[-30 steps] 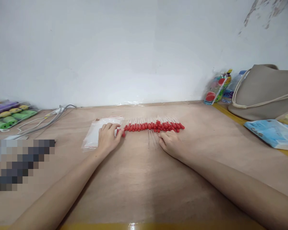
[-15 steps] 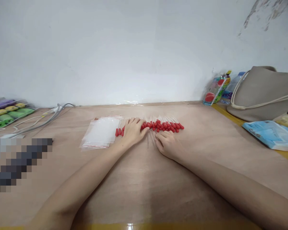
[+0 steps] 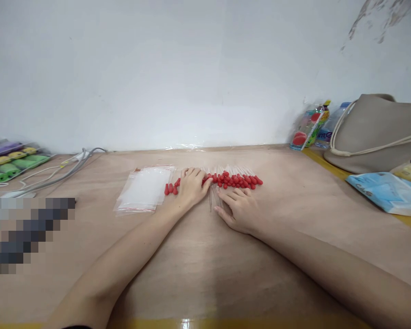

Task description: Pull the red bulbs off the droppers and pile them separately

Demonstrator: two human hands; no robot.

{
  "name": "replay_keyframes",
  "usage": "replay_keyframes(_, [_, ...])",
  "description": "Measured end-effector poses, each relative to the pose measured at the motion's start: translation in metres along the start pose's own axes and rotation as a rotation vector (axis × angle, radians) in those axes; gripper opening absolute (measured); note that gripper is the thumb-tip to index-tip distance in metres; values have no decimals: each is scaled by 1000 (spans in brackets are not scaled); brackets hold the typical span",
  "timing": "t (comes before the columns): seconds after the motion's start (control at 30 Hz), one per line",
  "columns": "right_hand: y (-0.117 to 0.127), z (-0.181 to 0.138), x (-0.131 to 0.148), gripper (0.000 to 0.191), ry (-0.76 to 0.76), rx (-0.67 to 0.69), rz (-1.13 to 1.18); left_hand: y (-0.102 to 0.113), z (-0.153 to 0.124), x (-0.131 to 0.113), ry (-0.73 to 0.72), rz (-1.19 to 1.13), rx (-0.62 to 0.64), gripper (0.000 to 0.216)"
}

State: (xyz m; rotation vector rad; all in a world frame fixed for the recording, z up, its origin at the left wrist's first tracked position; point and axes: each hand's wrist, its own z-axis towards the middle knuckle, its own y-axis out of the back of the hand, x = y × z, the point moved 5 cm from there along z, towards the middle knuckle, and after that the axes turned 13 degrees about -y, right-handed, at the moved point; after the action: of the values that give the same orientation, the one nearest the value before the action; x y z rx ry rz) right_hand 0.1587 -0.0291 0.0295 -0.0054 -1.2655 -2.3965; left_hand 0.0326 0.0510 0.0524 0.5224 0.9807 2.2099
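A row of thin clear droppers with red bulbs (image 3: 236, 180) lies across the wooden table (image 3: 205, 265). My left hand (image 3: 191, 188) rests flat on the left part of that row, fingers stretched out over the red bulbs. My right hand (image 3: 238, 208) lies just in front of the row, fingers spread and resting on a few clear glass stems (image 3: 213, 200) that sit apart from the row. A stack of clear zip bags (image 3: 143, 190) lies to the left of my left hand, and a few red bulbs (image 3: 170, 188) show between the two.
A beige bag (image 3: 376, 132), a drink bottle (image 3: 310, 125) and a blue packet (image 3: 387, 191) stand at the right. Grey cables (image 3: 65, 171) and a packet of green and yellow items (image 3: 12, 162) lie at the left, above a blurred patch. A white wall backs the table.
My left hand moved right from the zip bags onto the row of red bulbs. My right hand drew slightly back toward me, its fingers spreading over the loose stems.
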Motion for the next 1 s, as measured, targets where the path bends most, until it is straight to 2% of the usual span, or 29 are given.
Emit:
replay_keyframes(0.23, [-2, -2, -7, 42, -55, 46, 93, 32, -38, -4, 59, -196, -139, 17])
replay_keyframes(0.37, [6, -5, -18, 37, -79, -59, 193, 47, -67, -7, -34, -312, -119, 10])
replay_keyframes(0.47, [16, -8, -20, 45, -5, -124, 209, 53, -79, -9, -149, -412, -127, 7])
replay_keyframes(0.57, [18, -11, -14, 45, 149, -97, 189, 53, -80, -14, -218, -477, -110, 9])
replay_keyframes(0.7, [15, -11, -6, 31, 283, -92, 178, 52, -74, -20, -252, -498, -96, 8])
replay_keyframes(0.9, [11, -10, -3, 18, 289, -95, 206, 56, -70, -27, -286, -484, -56, 10])
replay_keyframes(1.0, [10, -12, -3, 17, 287, -102, 215, 50, -68, -29, -239, -448, 21, 30])
